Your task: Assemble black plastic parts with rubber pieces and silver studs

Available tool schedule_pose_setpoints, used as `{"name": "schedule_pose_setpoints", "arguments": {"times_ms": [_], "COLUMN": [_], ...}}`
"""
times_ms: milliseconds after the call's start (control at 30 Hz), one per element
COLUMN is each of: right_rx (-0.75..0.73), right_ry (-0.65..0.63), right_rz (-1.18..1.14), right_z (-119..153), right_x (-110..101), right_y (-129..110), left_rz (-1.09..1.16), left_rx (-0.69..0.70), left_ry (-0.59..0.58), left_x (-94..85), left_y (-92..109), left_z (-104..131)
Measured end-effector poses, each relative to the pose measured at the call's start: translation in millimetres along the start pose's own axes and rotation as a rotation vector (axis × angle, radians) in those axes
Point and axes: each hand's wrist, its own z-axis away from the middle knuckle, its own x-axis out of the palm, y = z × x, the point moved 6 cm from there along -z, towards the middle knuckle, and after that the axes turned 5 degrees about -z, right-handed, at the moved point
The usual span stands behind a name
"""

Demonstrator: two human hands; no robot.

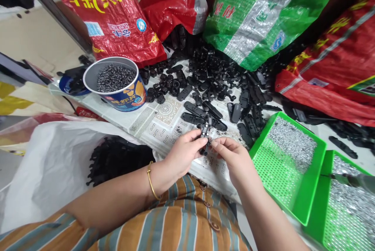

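Observation:
My left hand (187, 148) is closed around a small black plastic part (205, 130) with several pale round spots on its face. The thumb lies across the part. My right hand (230, 150) meets its right side with thumb and forefinger pinched together; whatever is between those fingertips is too small to make out. Just beyond my hands, long flat black plastic pieces (195, 109) lie on the patterned table cover (166, 112). A heap of loose black parts (208, 67) spreads farther back.
At left stands a blue tub (125, 96) of small dark pieces. Green trays (316, 173) of small silvery metal pieces sit at right, a tool (348, 179) over one. A red sack (117, 16) and a green sack (263, 12) stand behind. A white bag (52, 157) holds black parts.

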Motion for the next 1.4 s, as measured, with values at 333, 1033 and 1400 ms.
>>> {"name": "schedule_pose_setpoints", "arguments": {"times_ms": [333, 1033, 1400], "right_rx": [0.071, -0.169, -0.302], "right_ry": [0.010, 0.004, 0.109], "right_rz": [-0.076, 0.089, 0.398], "right_z": [0, 5, 13], "right_x": [1, -6, -8], "right_y": [6, 9, -10], "left_rz": [0.057, 0.125, 0.115], "left_rx": [0.034, -0.010, -0.013], "left_ry": [-0.070, -0.130, -0.154], "left_x": [4.3, 7.4, 7.4], "left_y": [-3, -8, -7], "left_z": [-2, 1, 0]}}
